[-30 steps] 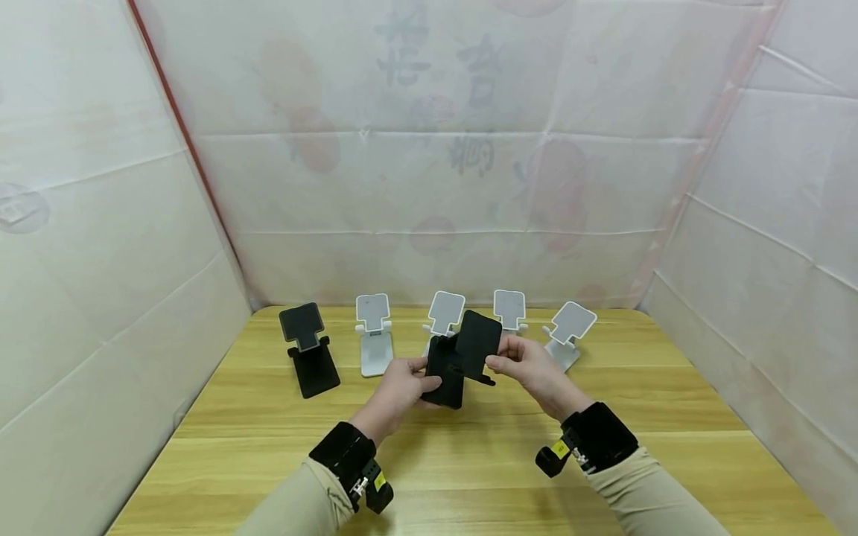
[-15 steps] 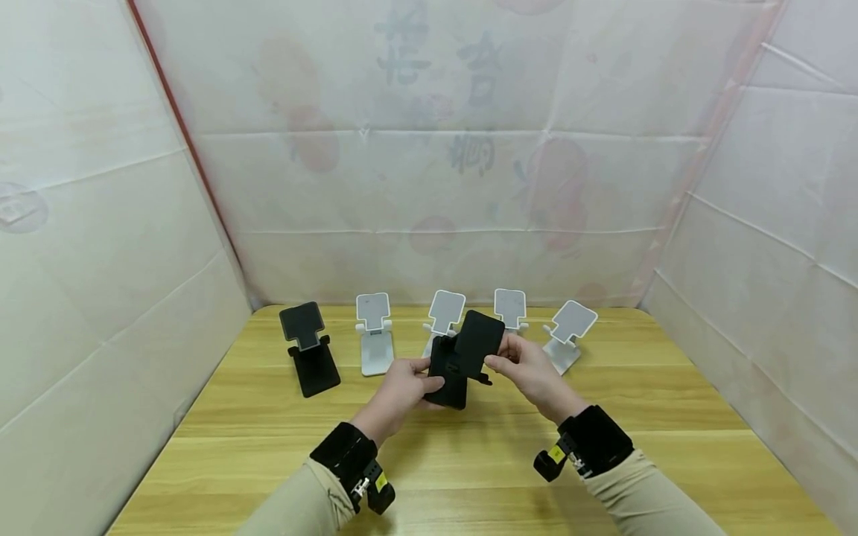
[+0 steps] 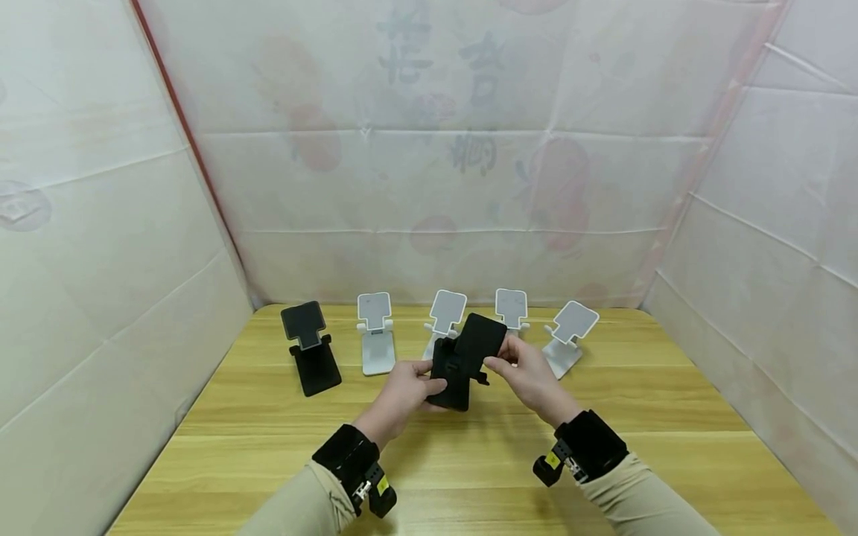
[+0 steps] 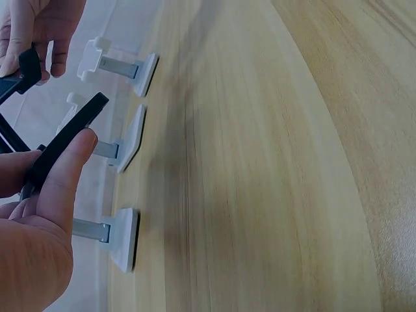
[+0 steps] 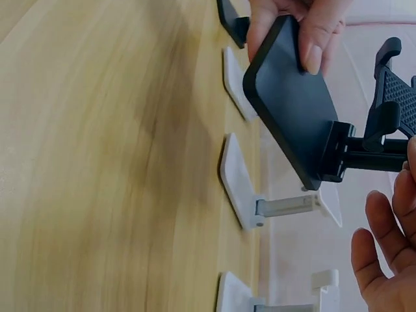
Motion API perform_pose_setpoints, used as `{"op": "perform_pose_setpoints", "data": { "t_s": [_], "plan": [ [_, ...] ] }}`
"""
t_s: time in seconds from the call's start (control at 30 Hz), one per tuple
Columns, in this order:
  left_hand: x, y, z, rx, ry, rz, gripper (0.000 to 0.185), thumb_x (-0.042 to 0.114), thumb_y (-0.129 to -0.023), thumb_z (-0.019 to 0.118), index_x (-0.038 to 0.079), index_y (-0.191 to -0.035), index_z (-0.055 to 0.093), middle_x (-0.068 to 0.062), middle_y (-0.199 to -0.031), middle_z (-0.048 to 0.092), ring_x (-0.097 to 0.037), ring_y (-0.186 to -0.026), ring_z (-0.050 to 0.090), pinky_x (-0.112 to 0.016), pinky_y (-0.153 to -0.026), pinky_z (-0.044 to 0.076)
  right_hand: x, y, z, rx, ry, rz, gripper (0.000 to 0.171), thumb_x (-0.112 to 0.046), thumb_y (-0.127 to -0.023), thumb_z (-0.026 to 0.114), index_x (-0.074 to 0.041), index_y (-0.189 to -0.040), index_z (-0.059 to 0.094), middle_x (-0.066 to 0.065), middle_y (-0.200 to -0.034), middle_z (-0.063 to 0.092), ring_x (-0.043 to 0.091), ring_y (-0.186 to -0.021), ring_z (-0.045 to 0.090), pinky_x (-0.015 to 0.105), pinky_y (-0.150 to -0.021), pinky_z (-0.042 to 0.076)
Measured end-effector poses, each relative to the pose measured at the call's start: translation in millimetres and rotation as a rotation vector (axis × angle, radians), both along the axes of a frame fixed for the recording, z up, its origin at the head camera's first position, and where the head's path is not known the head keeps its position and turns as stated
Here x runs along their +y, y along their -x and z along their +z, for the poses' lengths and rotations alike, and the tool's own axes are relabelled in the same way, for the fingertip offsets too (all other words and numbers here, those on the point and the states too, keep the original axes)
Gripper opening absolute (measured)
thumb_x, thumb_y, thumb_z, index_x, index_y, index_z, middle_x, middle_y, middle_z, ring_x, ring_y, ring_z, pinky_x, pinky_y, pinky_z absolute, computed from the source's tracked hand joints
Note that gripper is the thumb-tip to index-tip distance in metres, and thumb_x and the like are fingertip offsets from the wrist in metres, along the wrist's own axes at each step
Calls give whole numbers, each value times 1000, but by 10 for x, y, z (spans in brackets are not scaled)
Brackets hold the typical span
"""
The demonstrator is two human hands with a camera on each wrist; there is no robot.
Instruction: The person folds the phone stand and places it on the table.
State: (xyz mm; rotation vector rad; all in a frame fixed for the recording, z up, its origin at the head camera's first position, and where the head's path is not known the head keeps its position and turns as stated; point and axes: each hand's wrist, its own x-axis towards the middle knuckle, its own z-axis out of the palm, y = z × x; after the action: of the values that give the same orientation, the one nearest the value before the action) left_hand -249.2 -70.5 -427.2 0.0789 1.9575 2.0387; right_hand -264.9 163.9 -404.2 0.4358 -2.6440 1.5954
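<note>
A black folding phone stand is held up above the table, its base plate and upper cradle joined by a short arm. My left hand pinches the base plate between thumb and fingers, the thumb lying on its flat face. On the other side, my right hand grips the cradle by its edge with thumb and fingers. The cradle is turned at an angle to the base. In the right wrist view, its hooked lips and textured back show, while part of the right hand is cut off by the frame.
Along the back of the wooden table stands a row: a black phone stand at left, then white ones with grey pads, including one beside it and a tilted one at far right. White sheeting encloses the back and sides.
The cradle has tilted slightly further clockwise, and the held stand has shifted a little to the right. My right wrist has moved slightly inward. Both hands keep their hold.
</note>
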Motion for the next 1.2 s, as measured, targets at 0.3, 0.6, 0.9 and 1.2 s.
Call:
{"op": "perform_pose_setpoints", "data": {
  "t_s": [0.3,0.6,0.9,1.2],
  "plan": [
    [23,-22,-16,9,-1,-7,59,-1,-98,61,-9,-152,38,-34,-135,58,-41,-117,66,-48,-86,62,-12,-20,-36,125,-126,-49,13,-14,-98,70,-9,-92,59,2,-88,66,17,-84,59,29,-72,48],
    [50,-69,-4,4,7,9,57,0,-98,64,-7,-151,43,-30,-131,63,-38,-113,69,-50,-88,61,-17,-15,-109,285,-151,-49,17,-12,-95,73,-11,-87,58,-3,-81,62,14,-77,58,27,-68,49],
    [79,-83,7,4,8,11,55,-2,-97,64,-6,-149,47,-29,-127,65,-38,-110,69,-50,-86,62,-17,-8,-169,410,-171,-77,18,-9,-91,77,-12,-87,60,-3,-80,62,14,-76,60,27,-62,48],
    [101,-97,1,7,-20,4,54,-4,-96,63,-7,-148,47,-30,-127,64,-40,-110,69,-51,-85,62,-21,10,-226,607,-209,-122,21,-6,-85,82,-11,-87,61,0,-82,61,16,-75,61,31,-64,51]
  ]
}}
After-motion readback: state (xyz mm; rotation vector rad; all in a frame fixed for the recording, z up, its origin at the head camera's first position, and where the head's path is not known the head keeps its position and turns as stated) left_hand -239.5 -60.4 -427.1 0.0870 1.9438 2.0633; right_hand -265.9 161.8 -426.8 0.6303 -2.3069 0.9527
